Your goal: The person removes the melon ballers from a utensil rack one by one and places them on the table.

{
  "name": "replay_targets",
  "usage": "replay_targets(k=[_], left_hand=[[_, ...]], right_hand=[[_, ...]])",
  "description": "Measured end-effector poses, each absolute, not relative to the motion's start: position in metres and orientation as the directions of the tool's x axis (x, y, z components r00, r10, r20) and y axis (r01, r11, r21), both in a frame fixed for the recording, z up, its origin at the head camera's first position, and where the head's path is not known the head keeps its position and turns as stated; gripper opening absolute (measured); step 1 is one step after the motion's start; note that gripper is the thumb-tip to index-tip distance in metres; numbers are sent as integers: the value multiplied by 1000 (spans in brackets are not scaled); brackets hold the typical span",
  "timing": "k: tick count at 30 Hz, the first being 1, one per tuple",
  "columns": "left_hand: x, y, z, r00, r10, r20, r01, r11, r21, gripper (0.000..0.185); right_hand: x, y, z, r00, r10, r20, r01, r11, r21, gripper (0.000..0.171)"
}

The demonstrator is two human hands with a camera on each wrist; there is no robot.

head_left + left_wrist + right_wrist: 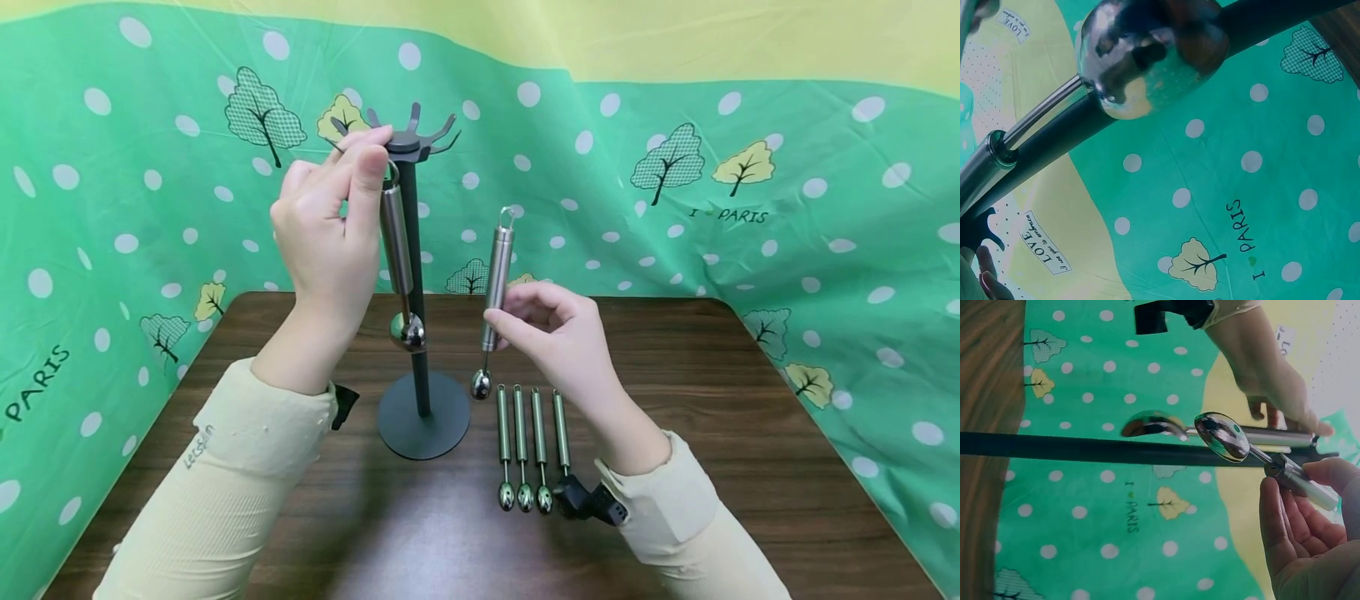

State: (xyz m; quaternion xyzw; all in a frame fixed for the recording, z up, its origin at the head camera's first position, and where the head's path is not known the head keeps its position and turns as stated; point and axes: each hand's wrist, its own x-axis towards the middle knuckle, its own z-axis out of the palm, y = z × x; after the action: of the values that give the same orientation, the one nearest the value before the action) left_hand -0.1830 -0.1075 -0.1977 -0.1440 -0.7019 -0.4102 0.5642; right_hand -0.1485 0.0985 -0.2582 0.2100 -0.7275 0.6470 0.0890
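A dark rack with curved hooks on top (407,143) stands on a round base. High beside its hooks is my left hand (330,217), fingers bent, thumb and fingertips at the ring of a large steel spoon (396,237). That spoon hangs bowl down along the pole; whether its ring is on a hook is hidden by the fingers. My right hand (558,333) pinches the handle of a smaller steel spoon (497,275) between thumb and fingers, ring up and bowl down, right of the pole. In the right wrist view both spoon bowls (1221,437) show close together.
Several steel spoons (521,433) lie side by side on the brown wooden table (697,392), right of the round base (423,425). A black wrist camera (588,500) covers one bowl. Behind hangs a green dotted cloth (570,167) with printed trees.
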Motion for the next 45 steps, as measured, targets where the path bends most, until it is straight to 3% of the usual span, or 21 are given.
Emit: replay_targets(k=[30,45], left_hand=[[-184,-107,-197,-333,-260,906,659,623,421,20],[-186,-107,-200,-328,-264,907,658,625,420,19]], right_hand=[[-125,133,-338,-971,-121,204,-221,150,-964,16],[-112,152,-359,-972,-62,229,-235,140,-962,15]])
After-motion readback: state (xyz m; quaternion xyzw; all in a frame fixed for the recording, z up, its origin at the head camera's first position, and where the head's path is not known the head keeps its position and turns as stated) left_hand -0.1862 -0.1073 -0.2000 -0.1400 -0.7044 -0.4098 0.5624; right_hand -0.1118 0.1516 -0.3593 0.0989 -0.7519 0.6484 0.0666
